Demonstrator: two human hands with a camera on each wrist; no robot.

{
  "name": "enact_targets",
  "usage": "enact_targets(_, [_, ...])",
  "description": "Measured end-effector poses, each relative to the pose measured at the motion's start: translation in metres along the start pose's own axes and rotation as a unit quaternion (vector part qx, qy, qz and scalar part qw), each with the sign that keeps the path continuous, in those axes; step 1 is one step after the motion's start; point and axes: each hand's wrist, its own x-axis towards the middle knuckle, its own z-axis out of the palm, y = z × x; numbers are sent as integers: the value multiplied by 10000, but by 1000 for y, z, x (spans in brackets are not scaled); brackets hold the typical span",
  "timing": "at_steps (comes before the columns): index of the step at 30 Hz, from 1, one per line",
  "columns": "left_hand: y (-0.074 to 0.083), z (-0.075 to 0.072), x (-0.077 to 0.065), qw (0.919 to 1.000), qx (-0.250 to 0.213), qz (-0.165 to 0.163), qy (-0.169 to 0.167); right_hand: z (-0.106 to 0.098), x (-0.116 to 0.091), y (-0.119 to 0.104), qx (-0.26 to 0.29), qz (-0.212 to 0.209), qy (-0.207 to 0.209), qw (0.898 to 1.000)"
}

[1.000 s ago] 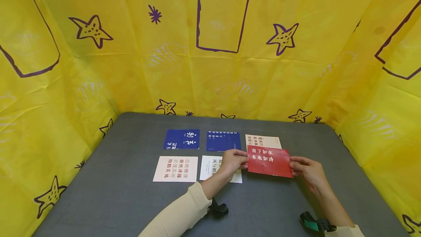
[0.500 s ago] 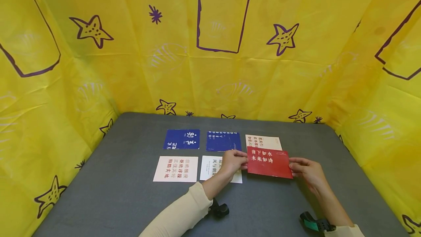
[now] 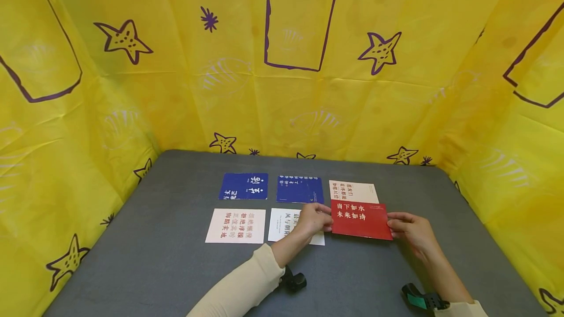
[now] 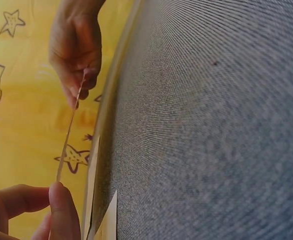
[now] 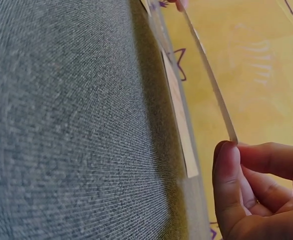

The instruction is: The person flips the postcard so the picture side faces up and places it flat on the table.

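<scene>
A red card [image 3: 361, 226] with white Chinese characters is held between both hands, raised off the table. My left hand [image 3: 314, 220] pinches its left edge between thumb and fingers; my right hand [image 3: 411, 231] pinches the right edge the same way. In the left wrist view the card [image 4: 69, 135] shows edge-on, a thin line running from one hand to the other. The right wrist view likewise shows the card's edge [image 5: 211, 80], apart from the table surface. Behind the red card lies a cream card [image 3: 354, 191], its lower part covered in the head view.
Two blue cards [image 3: 244, 186] lie in the back row to the left. In front are a pale pink card [image 3: 235, 226] and a white card [image 3: 282, 224], partly behind the left hand. The grey table [image 3: 145, 258] is walled by yellow patterned cloth [image 3: 176, 111].
The red card has tilted flatter and its top edge has dropped slightly, uncovering more of the cream card. Both hands keep their pinch and have barely moved.
</scene>
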Motion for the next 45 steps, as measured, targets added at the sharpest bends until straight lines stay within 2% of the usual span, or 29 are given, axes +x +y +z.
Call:
enact_targets(14, [1,1,-3,9998,165,-116,-86,1,1,2,-258,36,-35,9997])
enact_targets(29, [-4,1,1,9983,469,-282,-197,1,2,7,-482,114,-53,9988])
enact_targets(45, [-4,0,-2,9950,789,-351,-507,1,4,13,-532,182,-89,9984])
